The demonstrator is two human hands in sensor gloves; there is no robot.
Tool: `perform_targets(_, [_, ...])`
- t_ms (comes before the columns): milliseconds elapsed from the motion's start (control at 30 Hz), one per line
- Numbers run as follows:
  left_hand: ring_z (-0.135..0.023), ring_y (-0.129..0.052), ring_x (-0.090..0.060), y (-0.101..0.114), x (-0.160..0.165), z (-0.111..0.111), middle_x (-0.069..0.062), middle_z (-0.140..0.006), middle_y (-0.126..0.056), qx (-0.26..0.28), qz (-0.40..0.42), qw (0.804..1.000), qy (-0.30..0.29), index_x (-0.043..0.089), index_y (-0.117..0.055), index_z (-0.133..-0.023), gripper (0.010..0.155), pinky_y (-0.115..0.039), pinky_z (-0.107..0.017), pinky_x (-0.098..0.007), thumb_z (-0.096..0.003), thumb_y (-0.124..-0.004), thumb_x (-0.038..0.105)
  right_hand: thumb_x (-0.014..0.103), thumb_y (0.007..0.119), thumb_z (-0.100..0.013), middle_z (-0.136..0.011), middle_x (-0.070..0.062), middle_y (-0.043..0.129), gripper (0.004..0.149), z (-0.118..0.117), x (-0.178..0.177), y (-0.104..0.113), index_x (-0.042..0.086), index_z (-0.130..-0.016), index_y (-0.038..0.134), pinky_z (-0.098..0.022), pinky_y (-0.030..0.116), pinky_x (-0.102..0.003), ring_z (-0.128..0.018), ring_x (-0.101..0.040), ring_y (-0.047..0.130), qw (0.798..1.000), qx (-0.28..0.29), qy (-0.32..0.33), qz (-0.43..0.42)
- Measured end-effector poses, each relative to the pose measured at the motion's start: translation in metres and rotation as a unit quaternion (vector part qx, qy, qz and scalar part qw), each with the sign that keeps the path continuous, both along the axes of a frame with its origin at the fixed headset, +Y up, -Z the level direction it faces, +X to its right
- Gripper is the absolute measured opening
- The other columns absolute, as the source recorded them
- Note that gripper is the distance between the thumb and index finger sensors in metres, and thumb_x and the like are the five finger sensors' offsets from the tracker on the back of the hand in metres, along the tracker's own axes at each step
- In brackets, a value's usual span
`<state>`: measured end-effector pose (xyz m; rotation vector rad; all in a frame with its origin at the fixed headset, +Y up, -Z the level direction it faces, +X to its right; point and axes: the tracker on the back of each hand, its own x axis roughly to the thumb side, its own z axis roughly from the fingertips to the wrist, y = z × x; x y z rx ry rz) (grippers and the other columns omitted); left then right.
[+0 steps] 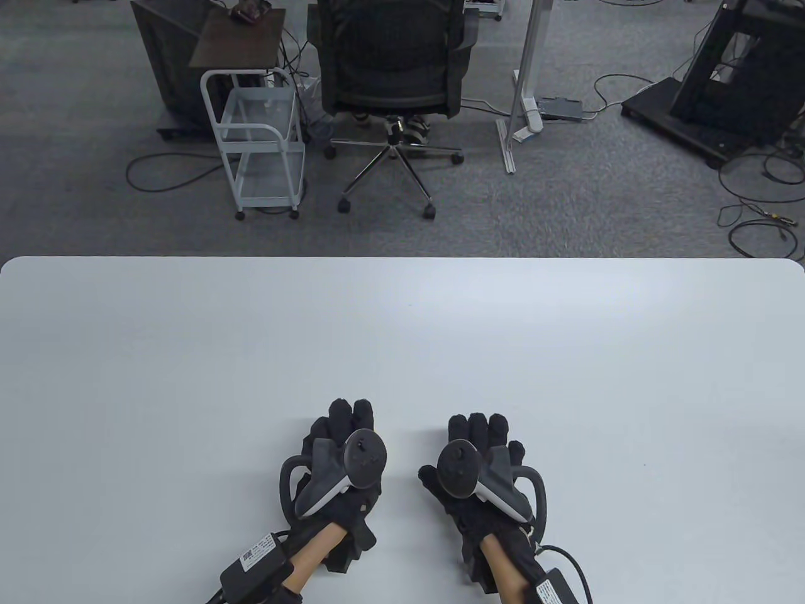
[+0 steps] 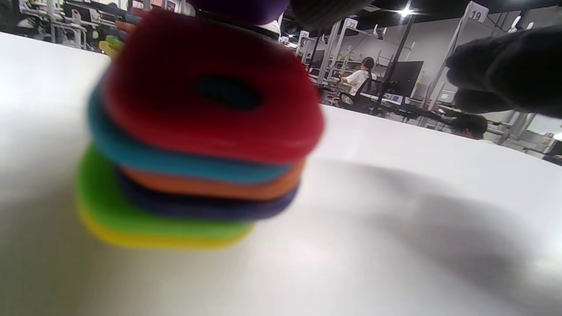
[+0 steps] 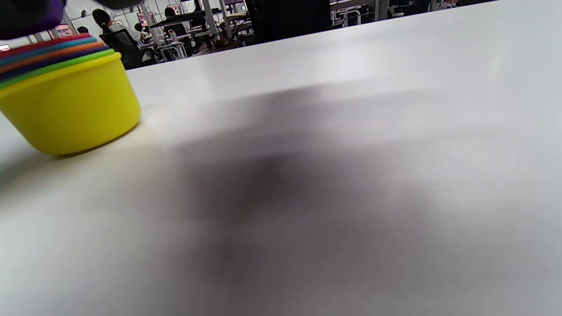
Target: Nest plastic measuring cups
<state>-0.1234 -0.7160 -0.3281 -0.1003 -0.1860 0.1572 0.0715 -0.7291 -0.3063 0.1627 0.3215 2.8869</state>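
A nested stack of plastic measuring cups stands on the white table (image 1: 402,327). The left wrist view shows its stacked handles (image 2: 197,131) close up: red on top, then blue, orange, dark purple, green and yellow. The right wrist view shows the yellow outer cup (image 3: 70,109) with the coloured rims above it. A purple piece (image 2: 237,6) sits on top of the stack, under gloved fingers. In the table view my left hand (image 1: 349,418) covers the stack and hides it. My right hand (image 1: 481,428) rests flat on the table beside it, holding nothing.
Beyond the table's far edge are an office chair (image 1: 393,63), a white wire cart (image 1: 261,138) and cables on the carpet. Dark gloved fingers (image 2: 505,70) show at the right of the left wrist view.
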Motion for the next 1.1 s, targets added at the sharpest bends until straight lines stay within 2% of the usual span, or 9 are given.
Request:
perform_targets(167, [-0.094,-0.033,-0.061,-0.01,-0.006,-0.008,-0.036,-0.117,-0.023,-0.012,0.011,1.0,0.007,0.009,-0.028,-0.116,0.07,-0.034,-0.065,-0.073,-0.0612,-0.062,0.036,0.059,0.051,-0.057,-0.117,-0.04,0.013,0.09,-0.003,0.003,-0.004,0.002,-0.115,0.012,-0.065,0.02,-0.081,-0.097,-0.064,0.008,1.0,-0.014,-0.006,-0.002])
perform_targets(500, [-0.094,-0.029,-0.061,-0.016,-0.005,-0.01,-0.038,-0.116,-0.022,-0.041,0.022,0.999,0.007,0.006,-0.03,-0.116,0.068,-0.033,-0.065,-0.073,-0.0618,-0.056,0.038,0.059,0.051,-0.058,-0.117,-0.04,0.014,0.089,-0.005,0.006,-0.01,0.002,-0.115,0.013,-0.065,0.02,-0.081,-0.097,-0.065,0.009,0.999,-0.034,-0.012,-0.001])
perform_targets(900, [-0.095,-0.02,-0.065,-0.015,-0.007,-0.01,-0.04,-0.114,-0.012,-0.077,0.048,0.996,-0.006,0.007,-0.024,-0.117,0.07,-0.029,-0.064,-0.076,-0.0618,-0.056,0.037,0.058,0.051,-0.058,-0.117,-0.042,0.014,0.089,-0.005,0.006,-0.012,0.001,-0.115,0.014,-0.065,0.02,-0.081,-0.096,-0.067,0.01,0.998,-0.057,-0.014,-0.003])
perform_targets(1100, [-0.094,-0.013,-0.067,-0.011,-0.013,-0.011,-0.041,-0.113,-0.006,-0.103,0.092,0.99,-0.017,0.008,-0.02,-0.117,0.075,-0.024,-0.063,-0.078,-0.0619,-0.055,0.044,0.058,0.051,-0.058,-0.117,-0.042,0.014,0.089,-0.006,0.007,-0.013,0.001,-0.115,0.014,-0.064,0.02,-0.081,-0.096,-0.067,0.01,0.998,-0.055,-0.015,-0.005])
